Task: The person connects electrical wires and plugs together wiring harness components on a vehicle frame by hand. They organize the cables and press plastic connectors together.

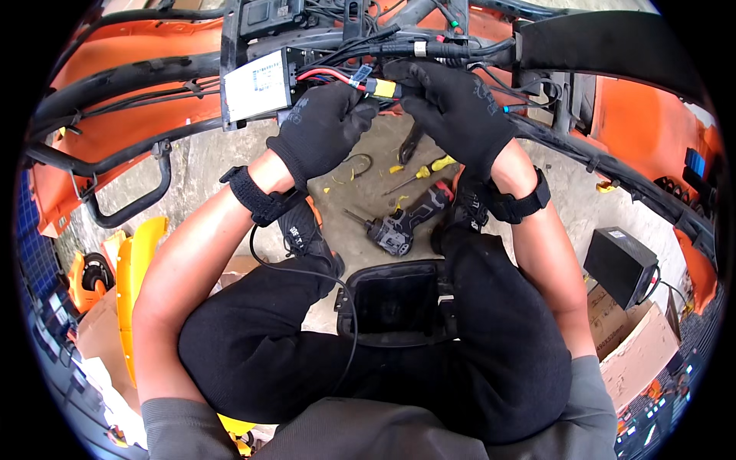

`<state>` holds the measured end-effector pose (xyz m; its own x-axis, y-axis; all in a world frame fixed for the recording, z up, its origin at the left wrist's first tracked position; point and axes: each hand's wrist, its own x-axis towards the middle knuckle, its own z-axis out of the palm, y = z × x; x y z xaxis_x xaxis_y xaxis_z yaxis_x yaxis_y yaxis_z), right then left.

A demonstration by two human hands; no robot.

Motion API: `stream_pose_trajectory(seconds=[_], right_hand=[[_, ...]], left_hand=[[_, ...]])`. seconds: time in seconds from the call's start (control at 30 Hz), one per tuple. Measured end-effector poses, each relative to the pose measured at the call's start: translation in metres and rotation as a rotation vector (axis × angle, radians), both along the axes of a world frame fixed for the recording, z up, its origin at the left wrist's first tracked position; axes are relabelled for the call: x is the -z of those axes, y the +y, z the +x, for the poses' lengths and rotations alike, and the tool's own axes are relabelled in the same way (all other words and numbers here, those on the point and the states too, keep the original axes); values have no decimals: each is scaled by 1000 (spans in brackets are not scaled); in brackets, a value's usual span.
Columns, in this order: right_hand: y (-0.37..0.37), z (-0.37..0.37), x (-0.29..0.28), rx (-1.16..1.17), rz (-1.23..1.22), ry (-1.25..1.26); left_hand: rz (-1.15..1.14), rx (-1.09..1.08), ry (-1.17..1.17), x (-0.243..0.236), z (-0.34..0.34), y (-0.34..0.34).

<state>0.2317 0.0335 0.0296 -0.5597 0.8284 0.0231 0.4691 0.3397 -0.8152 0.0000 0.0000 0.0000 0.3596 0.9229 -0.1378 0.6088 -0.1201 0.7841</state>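
My gloved left hand [322, 126] is closed just below red and black wires [322, 73] that leave a silver box with a white label [253, 83]; its fingertips are by a yellow connector [382, 87]. My gloved right hand [460, 107] is closed on the connector's right end, its fingers partly hiding that end. Dark cables [441, 50] run along the black frame just above both hands. On the ground below lie a cordless drill [395, 230] and a yellow-handled screwdriver [422, 172].
Orange body panels [629, 138] and black tubes surround my hands. An open black bin [391, 272] sits between my legs. Yellow panels [138, 268] lie at the left; a black block [613, 268] and cardboard box [640, 353] are at the right.
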Motion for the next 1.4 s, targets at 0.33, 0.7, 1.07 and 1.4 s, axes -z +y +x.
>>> stream_pose_trajectory(seconds=[0.33,0.7,1.07,1.4], right_hand=[[-48,22,-20,158,-385,259],[-45,-19,39,224,-885,612],[-46,-6,36,233,-875,577],[-47,-3,43,219,-1000,710]], left_hand=[[-159,37,-122,-18,3,-15],[-251,75,-80,-31,-2,-16],[-346,-113,-222,-35,-4,-28],[-189,9,-302,-25,-15,-31]])
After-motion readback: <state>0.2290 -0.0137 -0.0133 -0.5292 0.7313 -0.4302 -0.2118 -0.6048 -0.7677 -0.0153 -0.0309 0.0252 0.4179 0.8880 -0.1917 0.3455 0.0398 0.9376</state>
